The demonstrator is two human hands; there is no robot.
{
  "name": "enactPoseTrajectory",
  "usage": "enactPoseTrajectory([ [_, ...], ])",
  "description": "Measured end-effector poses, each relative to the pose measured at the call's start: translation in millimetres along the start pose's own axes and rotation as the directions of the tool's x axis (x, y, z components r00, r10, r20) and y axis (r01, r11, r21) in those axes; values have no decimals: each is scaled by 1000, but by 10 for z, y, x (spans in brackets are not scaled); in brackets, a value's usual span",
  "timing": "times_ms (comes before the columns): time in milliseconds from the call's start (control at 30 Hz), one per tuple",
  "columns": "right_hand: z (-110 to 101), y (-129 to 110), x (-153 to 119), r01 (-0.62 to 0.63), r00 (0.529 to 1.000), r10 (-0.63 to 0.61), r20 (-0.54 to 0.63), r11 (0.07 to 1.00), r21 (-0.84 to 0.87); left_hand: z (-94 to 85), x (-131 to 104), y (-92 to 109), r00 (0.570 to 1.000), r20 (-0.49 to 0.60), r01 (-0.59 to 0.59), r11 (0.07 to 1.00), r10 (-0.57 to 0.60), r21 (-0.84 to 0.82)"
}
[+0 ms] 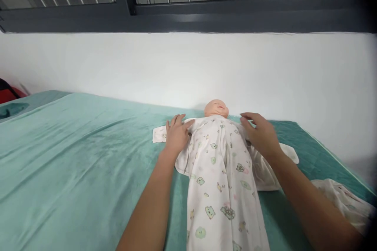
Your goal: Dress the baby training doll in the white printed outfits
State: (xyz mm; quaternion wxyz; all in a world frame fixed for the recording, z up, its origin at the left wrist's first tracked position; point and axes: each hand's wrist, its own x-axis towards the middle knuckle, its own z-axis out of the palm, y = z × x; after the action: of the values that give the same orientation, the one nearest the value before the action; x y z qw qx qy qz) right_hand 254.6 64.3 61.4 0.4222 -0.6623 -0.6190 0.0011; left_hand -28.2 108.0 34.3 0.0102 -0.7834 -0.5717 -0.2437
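A baby doll (216, 108) lies face up on the green cloth, its head near the wall. White printed fabric (219, 176) covers its body from the neck down and runs to the lower edge of the picture. My left hand (177, 131) rests on a white sleeve at the doll's left side in the picture, its fingers spread. On the other side, my right hand (260, 131) is over the doll's other shoulder, fingers apart and slightly curved, holding nothing visible. More white cloth (266, 172) lies beneath and beside my right wrist.
Green bedding (88, 164) spreads to the left. A crumpled white garment (344, 200) lies at the lower right. The white wall (132, 66) rises behind the bed under a barred window. A red and black item (8, 93) sits at the far left.
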Motion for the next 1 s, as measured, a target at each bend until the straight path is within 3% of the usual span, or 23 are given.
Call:
enactPoseTrajectory([
  [67,45,-415,59,105,982,-108,156,994,30,-4,-6,18,999,22,-27,1000,26,3],
  [100,94,-605,103,197,943,-195,270,980,19,-3,-8,25,999,30,-19,1000,19,0],
  [200,343,-1066,267,506,708,-357,610,858,-84,13,-12,35,999,23,43,999,-43,-19],
  [300,657,-1341,422,580,585,-242,774,792,-191,39,-9,20,994,13,113,993,-113,-25],
  [367,820,-1415,485,566,567,-181,804,795,-220,52,-5,-7,988,6,152,988,-152,-20],
  [433,904,-1406,509,542,578,-166,799,810,-223,58,-1,-40,982,-9,187,982,-188,-14],
  [633,821,-1232,480,529,586,-193,787,827,-191,49,9,-65,972,-26,234,972,-234,2],
  [900,1042,-1405,577,585,467,-167,869,794,-162,41,13,-32,973,8,232,973,-232,8],
  [1000,1020,-1411,585,588,469,-161,868,791,-170,23,11,-27,974,1,225,974,-225,10],
])
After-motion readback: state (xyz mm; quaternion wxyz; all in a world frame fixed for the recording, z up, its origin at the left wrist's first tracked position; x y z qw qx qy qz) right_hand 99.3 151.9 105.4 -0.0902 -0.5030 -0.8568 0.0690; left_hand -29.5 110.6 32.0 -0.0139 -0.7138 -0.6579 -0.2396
